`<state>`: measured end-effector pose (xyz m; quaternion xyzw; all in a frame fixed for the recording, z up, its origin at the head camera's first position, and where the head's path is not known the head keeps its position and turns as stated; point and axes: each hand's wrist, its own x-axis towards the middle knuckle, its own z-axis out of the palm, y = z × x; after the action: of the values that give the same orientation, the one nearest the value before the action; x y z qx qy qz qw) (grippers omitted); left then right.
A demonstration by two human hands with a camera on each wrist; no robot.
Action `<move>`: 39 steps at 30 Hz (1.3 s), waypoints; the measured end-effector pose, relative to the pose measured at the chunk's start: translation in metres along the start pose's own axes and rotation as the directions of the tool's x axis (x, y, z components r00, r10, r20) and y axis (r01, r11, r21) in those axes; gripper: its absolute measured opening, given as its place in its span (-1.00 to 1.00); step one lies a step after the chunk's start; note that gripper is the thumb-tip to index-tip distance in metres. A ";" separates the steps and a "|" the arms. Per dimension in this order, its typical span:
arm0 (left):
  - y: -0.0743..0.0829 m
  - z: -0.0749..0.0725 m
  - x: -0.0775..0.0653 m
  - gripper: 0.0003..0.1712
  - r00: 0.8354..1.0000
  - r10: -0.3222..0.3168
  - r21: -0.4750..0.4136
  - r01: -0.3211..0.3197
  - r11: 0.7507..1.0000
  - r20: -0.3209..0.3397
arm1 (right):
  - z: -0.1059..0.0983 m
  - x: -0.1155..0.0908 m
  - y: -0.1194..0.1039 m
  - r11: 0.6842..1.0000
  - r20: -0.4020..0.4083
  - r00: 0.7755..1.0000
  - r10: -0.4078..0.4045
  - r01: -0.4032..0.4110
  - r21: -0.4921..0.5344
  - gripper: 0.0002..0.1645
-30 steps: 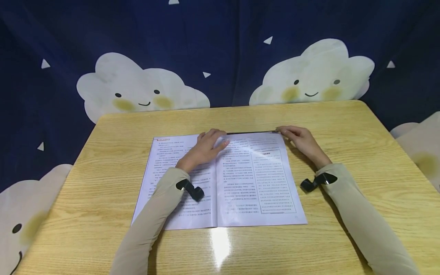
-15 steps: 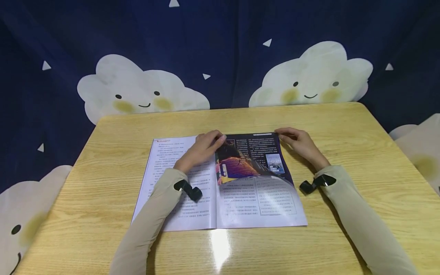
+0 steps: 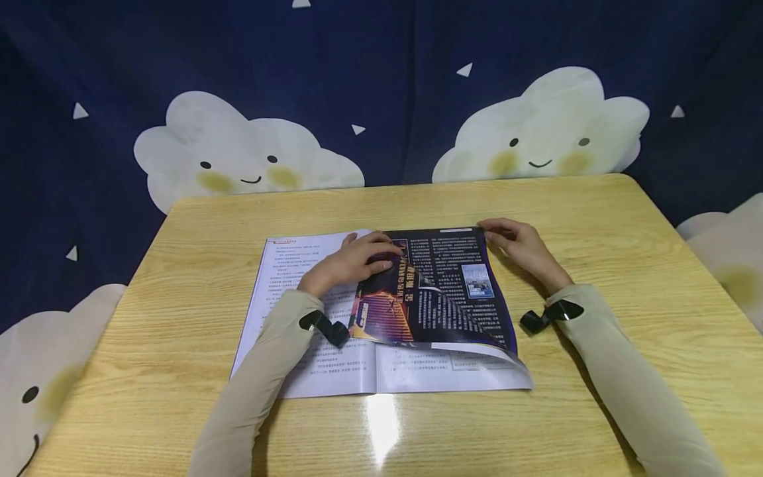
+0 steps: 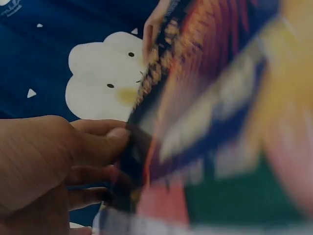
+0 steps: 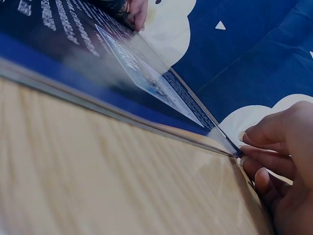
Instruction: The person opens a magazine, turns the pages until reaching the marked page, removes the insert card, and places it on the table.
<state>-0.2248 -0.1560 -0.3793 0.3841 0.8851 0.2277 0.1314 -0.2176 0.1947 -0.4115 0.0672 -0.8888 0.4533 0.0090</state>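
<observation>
An open magazine [image 3: 286, 331] lies on the table, its white pages full of print. Over its right side spreads a dark page [image 3: 441, 311] with an orange picture and a small blue inset, its near edge curling up. At the top by the spine, my left hand [image 3: 348, 265] pinches that page; the left wrist view shows the thumb on its dark edge and the fingers behind. My right hand [image 3: 518, 248] grips the magazine's far right corner [image 5: 230, 147] between thumb and fingertips.
The wooden table [image 3: 149, 318] extends around the magazine on all sides. Behind it hangs a dark blue cloth [image 3: 393, 79] printed with smiling clouds. Each sleeve carries a black wrist camera [image 3: 324, 328].
The dark page, first a thin line along the top edge, has come down toward me and now covers most of the right page. The left hand shifted slightly; the right stays at the corner.
</observation>
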 end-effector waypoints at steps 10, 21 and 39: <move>0.008 -0.016 -0.006 -0.65 0.987 0.041 -0.038 -0.035 0.999 0.155 | -0.001 0.001 -0.001 1.000 0.005 1.000 0.003 -0.003 -0.008 -0.61; 0.013 -0.012 -0.010 -0.64 0.982 -0.111 0.009 0.111 0.994 0.151 | 0.000 0.002 0.002 0.998 0.007 1.000 -0.010 0.010 -0.064 -0.60; 0.018 -0.003 -0.008 -0.55 0.942 -0.310 0.077 0.302 0.950 0.125 | 0.002 0.002 0.004 0.997 -0.005 1.000 -0.019 0.018 -0.080 -0.59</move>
<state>-0.2092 -0.1523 -0.3667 0.2600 0.9292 0.1526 0.2138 -0.2197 0.1953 -0.4156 0.0737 -0.9056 0.4173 0.0185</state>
